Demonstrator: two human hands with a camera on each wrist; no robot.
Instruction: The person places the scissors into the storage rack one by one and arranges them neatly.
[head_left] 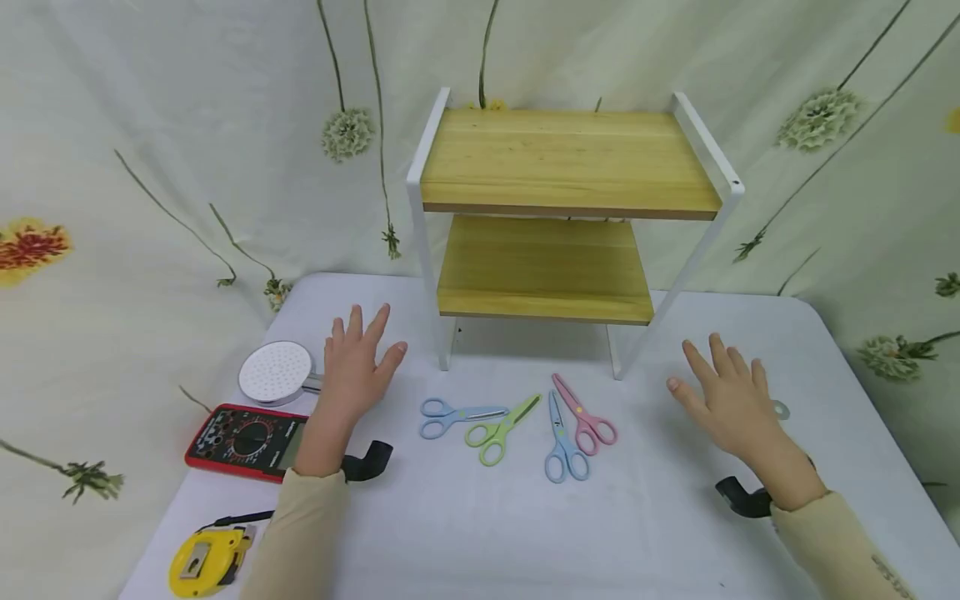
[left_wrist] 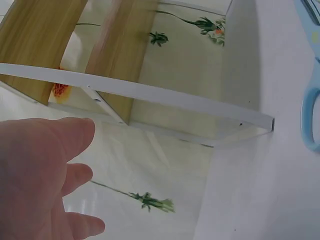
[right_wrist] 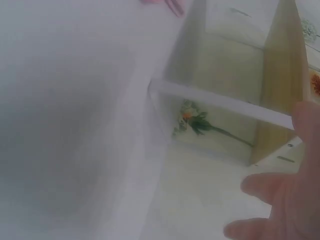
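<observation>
Our left hand (head_left: 354,371) and right hand (head_left: 729,402) are splayed. We see four scissors (head_left: 501,432) in front of the shelf (head_left: 566,162).

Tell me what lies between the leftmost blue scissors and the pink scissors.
The green scissors, then the second blue scissors; the head view shows both.

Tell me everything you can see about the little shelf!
The shelf has two flat, yellowish-brown boards that look like wood, one above the other. White side frames hold them, rising above the top board and reaching down to the table. Small dark spots show on the white parts. It stands upright near the table's back edge, beyond the scissors. The left hand and right hand are on either side, seemingly not touching it.
</observation>
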